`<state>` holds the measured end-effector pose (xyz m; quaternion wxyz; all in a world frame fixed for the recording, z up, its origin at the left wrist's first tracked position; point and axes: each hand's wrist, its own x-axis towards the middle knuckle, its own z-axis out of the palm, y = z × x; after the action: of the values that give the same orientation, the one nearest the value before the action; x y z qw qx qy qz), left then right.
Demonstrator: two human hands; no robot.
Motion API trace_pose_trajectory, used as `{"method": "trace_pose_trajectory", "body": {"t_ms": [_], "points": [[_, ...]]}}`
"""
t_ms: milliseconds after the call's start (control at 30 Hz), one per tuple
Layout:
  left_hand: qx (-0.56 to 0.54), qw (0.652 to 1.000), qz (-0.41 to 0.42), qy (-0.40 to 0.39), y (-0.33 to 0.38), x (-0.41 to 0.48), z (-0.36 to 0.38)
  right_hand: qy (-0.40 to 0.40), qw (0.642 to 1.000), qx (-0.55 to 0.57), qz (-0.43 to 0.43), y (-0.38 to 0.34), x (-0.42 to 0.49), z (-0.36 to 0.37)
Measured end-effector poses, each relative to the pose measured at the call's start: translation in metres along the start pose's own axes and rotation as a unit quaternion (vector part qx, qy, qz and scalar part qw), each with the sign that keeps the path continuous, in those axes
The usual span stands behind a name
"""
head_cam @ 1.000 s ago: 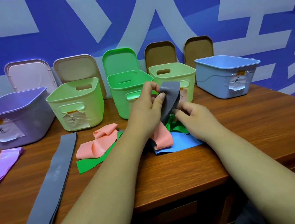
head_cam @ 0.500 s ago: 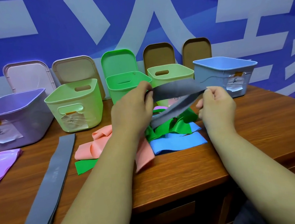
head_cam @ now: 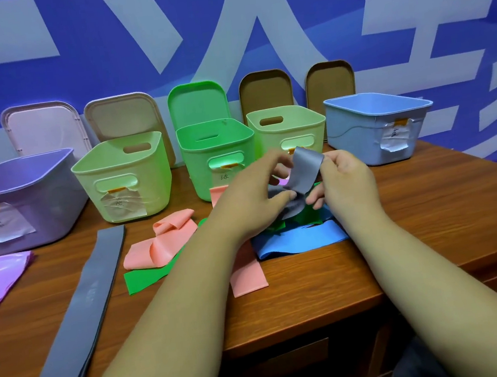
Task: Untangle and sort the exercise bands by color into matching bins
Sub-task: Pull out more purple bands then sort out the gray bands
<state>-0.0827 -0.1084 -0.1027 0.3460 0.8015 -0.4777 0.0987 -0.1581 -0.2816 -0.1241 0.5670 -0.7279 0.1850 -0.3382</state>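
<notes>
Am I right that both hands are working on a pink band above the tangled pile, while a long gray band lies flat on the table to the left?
Not quite: the head view shows the left hand and right hand holding a gray band, not a pink one. The rest holds: they are above the tangled pile, and a long gray band lies flat on the table to the left.

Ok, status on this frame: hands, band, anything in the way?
Left hand and right hand both pinching grey band. Its lower end in the tangled pile, over green band and blue band. Bins unobstructed.
</notes>
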Motion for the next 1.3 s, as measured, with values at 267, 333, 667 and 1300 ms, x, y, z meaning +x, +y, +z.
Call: {"method": "trace_pose_trajectory", "body": {"t_ms": [267, 333, 667, 1300], "points": [[0.011, 0.998, 0.031, 0.054, -0.006, 0.006, 0.006, -0.013, 1.000, 0.014, -0.002, 0.005, 0.005, 0.000], [-0.007, 0.995, 0.029, 0.099, -0.007, 0.007, 0.003, -0.019, 1.000, 0.014, -0.007, 0.005, 0.004, -0.001], [-0.010, 0.973, 0.036, 0.229, 0.030, 0.043, -0.064, -0.034, 0.995, -0.027, -0.086, -0.013, -0.013, 0.017], [-0.091, 0.939, -0.049, 0.328, 0.067, 0.073, -0.187, -0.185, 0.977, -0.054, -0.089, -0.077, -0.038, 0.049]]}}
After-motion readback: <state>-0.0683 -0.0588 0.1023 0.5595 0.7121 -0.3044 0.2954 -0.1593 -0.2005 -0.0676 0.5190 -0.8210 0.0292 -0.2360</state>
